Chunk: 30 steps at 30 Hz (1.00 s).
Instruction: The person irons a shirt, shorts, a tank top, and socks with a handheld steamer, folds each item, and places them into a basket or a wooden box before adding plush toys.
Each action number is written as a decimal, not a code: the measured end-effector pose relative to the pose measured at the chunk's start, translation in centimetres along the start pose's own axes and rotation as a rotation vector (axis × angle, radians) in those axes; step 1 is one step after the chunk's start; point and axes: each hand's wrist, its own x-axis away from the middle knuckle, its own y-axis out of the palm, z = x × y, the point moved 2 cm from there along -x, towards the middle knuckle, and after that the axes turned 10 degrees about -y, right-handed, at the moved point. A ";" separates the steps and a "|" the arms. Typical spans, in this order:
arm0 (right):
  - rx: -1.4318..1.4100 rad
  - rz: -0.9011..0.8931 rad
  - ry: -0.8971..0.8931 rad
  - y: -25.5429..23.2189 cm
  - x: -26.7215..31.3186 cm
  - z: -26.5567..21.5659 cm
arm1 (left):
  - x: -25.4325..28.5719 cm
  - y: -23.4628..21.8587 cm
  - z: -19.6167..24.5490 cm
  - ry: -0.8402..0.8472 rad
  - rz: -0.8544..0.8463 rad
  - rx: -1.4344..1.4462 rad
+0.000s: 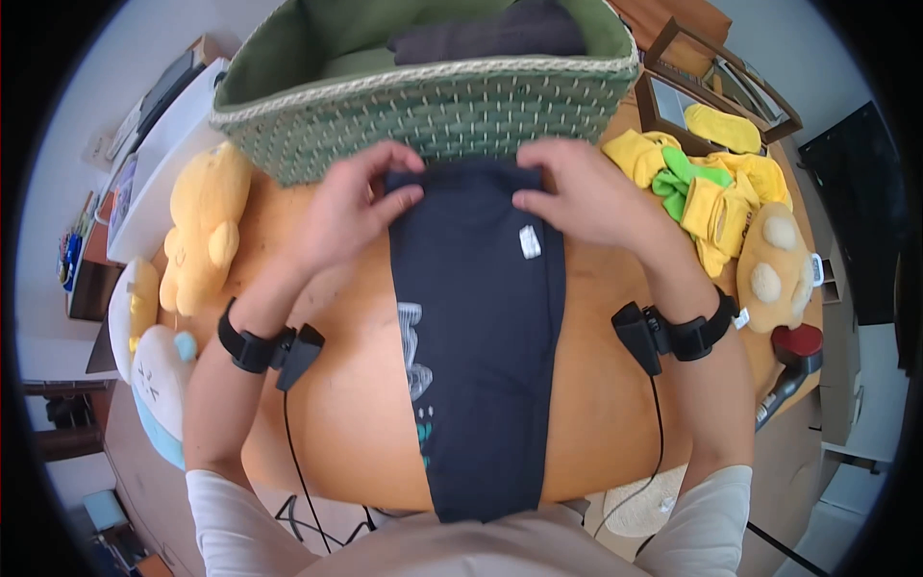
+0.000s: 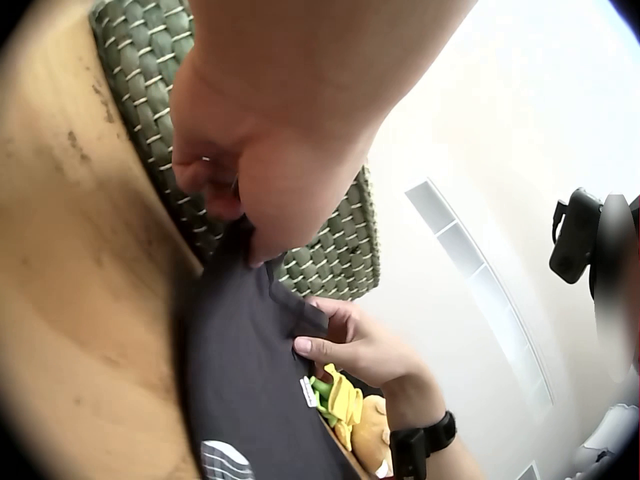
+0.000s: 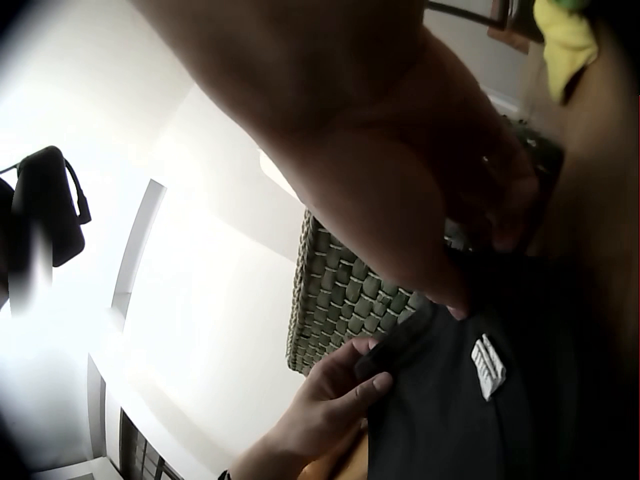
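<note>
A dark navy garment (image 1: 476, 317), folded into a long strip, lies lengthwise on the wooden table from the basket's foot to the person's body. It bears a small white label (image 1: 530, 242) near its far right corner and a white and teal print along its left edge. My left hand (image 1: 348, 202) pinches the far left corner between thumb and fingers. At the far right corner my right hand (image 1: 586, 197) pinches the cloth the same way. In the left wrist view the edge between the hands (image 2: 285, 165) is slightly raised.
A green woven basket (image 1: 413, 111) with dark cloth (image 1: 490, 34) inside stands just beyond the garment. Plush toys, including a yellow one (image 1: 207, 226), line the left side. At right lie yellow and green cloth (image 1: 716, 192), a tan plush (image 1: 777, 269) and a red-and-grey tool (image 1: 796, 356).
</note>
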 end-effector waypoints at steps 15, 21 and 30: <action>0.009 -0.354 -0.256 3.2 19.6 -12.4 | 20.5 1.8 8.8 0.363 -0.406 -0.322; -0.043 -0.078 -0.183 2.5 16.5 -10.1 | 14.6 -0.2 7.5 0.336 -0.055 -0.349; 0.256 0.075 -0.199 7.2 8.7 -8.7 | 0.4 -4.2 6.9 0.491 0.903 -0.671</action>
